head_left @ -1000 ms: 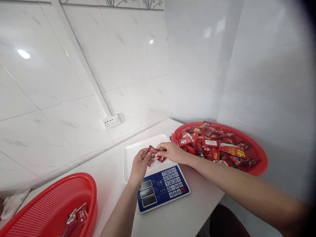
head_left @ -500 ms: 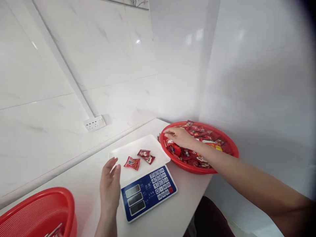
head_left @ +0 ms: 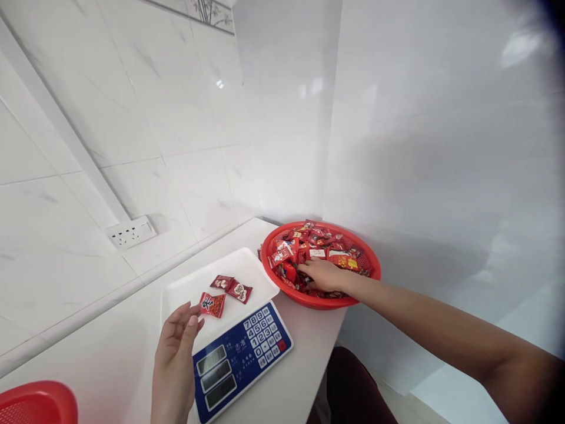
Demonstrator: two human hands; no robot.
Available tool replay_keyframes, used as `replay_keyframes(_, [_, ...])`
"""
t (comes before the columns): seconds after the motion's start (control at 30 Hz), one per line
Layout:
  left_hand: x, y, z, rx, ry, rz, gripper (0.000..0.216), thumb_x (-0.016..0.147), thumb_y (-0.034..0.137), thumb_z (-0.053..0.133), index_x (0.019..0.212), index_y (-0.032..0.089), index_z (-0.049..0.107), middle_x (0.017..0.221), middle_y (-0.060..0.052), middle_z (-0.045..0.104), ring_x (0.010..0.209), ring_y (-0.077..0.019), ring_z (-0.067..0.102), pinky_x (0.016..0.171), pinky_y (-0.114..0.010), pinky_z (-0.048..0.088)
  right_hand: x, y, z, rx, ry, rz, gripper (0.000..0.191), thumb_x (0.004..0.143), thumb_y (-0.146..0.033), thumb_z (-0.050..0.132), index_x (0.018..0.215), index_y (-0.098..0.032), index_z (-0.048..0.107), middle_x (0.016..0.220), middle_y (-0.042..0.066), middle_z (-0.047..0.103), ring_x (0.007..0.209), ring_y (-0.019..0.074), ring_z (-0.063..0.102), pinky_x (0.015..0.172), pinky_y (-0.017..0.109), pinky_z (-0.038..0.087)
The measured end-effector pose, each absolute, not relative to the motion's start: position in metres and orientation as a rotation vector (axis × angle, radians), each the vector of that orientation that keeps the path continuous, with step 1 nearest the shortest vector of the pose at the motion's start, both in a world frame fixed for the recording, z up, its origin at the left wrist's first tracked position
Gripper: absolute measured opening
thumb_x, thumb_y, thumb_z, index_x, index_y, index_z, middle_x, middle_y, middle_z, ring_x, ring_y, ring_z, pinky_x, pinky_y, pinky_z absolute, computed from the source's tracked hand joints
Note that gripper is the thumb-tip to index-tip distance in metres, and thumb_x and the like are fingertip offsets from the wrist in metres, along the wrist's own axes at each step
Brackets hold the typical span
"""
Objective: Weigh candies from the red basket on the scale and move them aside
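My right hand (head_left: 321, 274) reaches into a red plastic basket (head_left: 309, 302) full of small red snack packets (head_left: 315, 235). Its index finger and thumb are apart and touch the packets; the other fingertips are partly hidden among them. At the left edge of the scale's white tray (head_left: 256, 272), my left hand (head_left: 176, 347) is raised, fingers loosely bent, thumb apart, nothing in it. On the tray lie a bright red packet (head_left: 213, 305), close to the left fingertips, and two dark red packets (head_left: 232, 287) touching each other. The digital scale's blue panel (head_left: 241, 347) has number keys and three displays.
Another red basket (head_left: 48, 391) stands at the lower left, cut off by the frame. The white table (head_left: 132, 330) meets a tiled wall at the back and a smooth pale wall at the right. A power socket (head_left: 130, 232) sits low on the tiled wall.
My right hand has gone from above the basket's left rim down into the packets. The view has turned right, so the scale and baskets appear further left. The left hand stays beside the tray.
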State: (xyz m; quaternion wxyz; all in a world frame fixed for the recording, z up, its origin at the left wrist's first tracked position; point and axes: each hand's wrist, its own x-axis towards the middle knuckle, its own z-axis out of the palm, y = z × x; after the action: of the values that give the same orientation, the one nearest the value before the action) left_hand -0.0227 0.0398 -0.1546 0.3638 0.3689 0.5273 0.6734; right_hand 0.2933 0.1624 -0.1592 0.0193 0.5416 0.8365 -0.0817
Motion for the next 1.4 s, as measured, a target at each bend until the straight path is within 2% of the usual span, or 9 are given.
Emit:
replay_keyframes(0.23, [-0.027, 0.032, -0.153, 0.949, 1.375, 1.704, 0.046, 0.065, 0.052, 0.069, 0.100, 0.024, 0.058, 0.098, -0.003, 0.064, 0.106, -0.0234, 0.055, 0.098, -0.046, 0.039, 0.302, 0.165, -0.149, 1.754, 2.671, -0.429, 0.011, 0.071, -0.026, 0.061, 0.081, -0.021, 0.062, 0.092, 0.006, 0.066, 0.081, 0.0220, 0.061, 0.064, 0.026, 0.042])
replay_keyframes(0.5, [-0.031, 0.034, -0.155, 0.963, 1.380, 1.681, 0.044, 0.067, 0.051, 0.067, 0.102, 0.026, 0.058, 0.098, -0.002, 0.065, 0.104, -0.0231, 0.057, 0.097, -0.045, 0.040, 0.331, 0.177, -0.122, 2.235, 2.813, -0.556, 0.036, 0.075, -0.039, 0.058, 0.105, -0.019, 0.060, 0.105, 0.008, 0.066, 0.092, 0.0248, 0.059, 0.079, 0.032, 0.044])
replay_keyframes(0.7, [-0.033, 0.036, -0.160, 0.973, 1.391, 1.633, 0.044, 0.068, 0.051, 0.067, 0.103, 0.027, 0.058, 0.099, -0.001, 0.065, 0.103, -0.0224, 0.057, 0.096, -0.044, 0.040, 0.342, 0.175, -0.116, 2.169, 2.842, -0.781, 0.043, 0.072, -0.036, 0.062, 0.112, -0.020, 0.060, 0.112, 0.007, 0.065, 0.102, 0.0266, 0.058, 0.089, 0.036, 0.043])
replay_keyframes(0.83, [-0.034, 0.037, -0.159, 0.979, 1.404, 1.640, 0.045, 0.068, 0.051, 0.067, 0.103, 0.025, 0.057, 0.099, -0.002, 0.065, 0.101, -0.0232, 0.058, 0.095, -0.045, 0.040, 0.348, 0.171, -0.124, 1.967, 2.653, -0.589, 0.070, 0.061, -0.030, 0.070, 0.127, -0.020, 0.051, 0.135, 0.011, 0.048, 0.124, 0.0314, 0.042, 0.099, 0.040, 0.036])
replay_keyframes(0.93, [-0.035, 0.037, -0.159, 0.986, 1.405, 1.651, 0.045, 0.068, 0.051, 0.067, 0.103, 0.025, 0.057, 0.099, -0.003, 0.065, 0.101, -0.0233, 0.059, 0.095, -0.045, 0.041, 0.351, 0.169, -0.138, 2.026, 2.382, -0.433, 0.088, 0.057, -0.027, 0.072, 0.138, -0.023, 0.036, 0.147, 0.015, 0.028, 0.125, 0.0384, 0.039, 0.096, 0.046, 0.038])
replay_keyframes(1.0, [-0.036, 0.037, -0.159, 0.985, 1.409, 1.647, 0.045, 0.068, 0.051, 0.067, 0.103, 0.024, 0.057, 0.100, -0.004, 0.065, 0.101, -0.0236, 0.058, 0.094, -0.045, 0.041, 0.351, 0.169, -0.147, 2.087, 2.332, -0.438, 0.083, 0.064, -0.023, 0.066, 0.140, -0.023, 0.033, 0.147, 0.016, 0.028, 0.116, 0.0375, 0.049, 0.089, 0.045, 0.042])
replay_keyframes(1.17, [-0.035, 0.037, -0.160, 1.003, 1.404, 1.627, 0.045, 0.068, 0.051, 0.067, 0.103, 0.025, 0.057, 0.100, -0.003, 0.064, 0.101, -0.0230, 0.058, 0.094, -0.045, 0.041, 0.348, 0.171, -0.146, 2.106, 2.564, -0.611, 0.052, 0.073, -0.019, 0.055, 0.125, -0.021, 0.051, 0.126, 0.009, 0.056, 0.106, 0.0246, 0.057, 0.087, 0.032, 0.044])
replay_keyframes(1.33, [-0.034, 0.036, -0.161, 1.006, 1.401, 1.601, 0.044, 0.068, 0.051, 0.067, 0.102, 0.024, 0.057, 0.099, -0.003, 0.064, 0.099, -0.0228, 0.058, 0.094, -0.046, 0.041, 0.340, 0.167, -0.129, 2.239, 2.714, -1.247, 0.046, 0.082, -0.026, 0.050, 0.128, -0.023, 0.047, 0.127, 0.006, 0.055, 0.095, 0.0173, 0.061, 0.082, 0.030, 0.048])
replay_keyframes(1.4, [-0.034, 0.036, -0.161, 1.002, 1.404, 1.597, 0.045, 0.067, 0.051, 0.068, 0.102, 0.024, 0.057, 0.098, -0.003, 0.064, 0.097, -0.0230, 0.059, 0.094, -0.047, 0.041, 0.335, 0.166, -0.127, 2.326, 2.725, -1.313, 0.044, 0.083, -0.024, 0.049, 0.127, -0.023, 0.048, 0.128, 0.006, 0.054, 0.098, 0.0166, 0.060, 0.084, 0.030, 0.048])
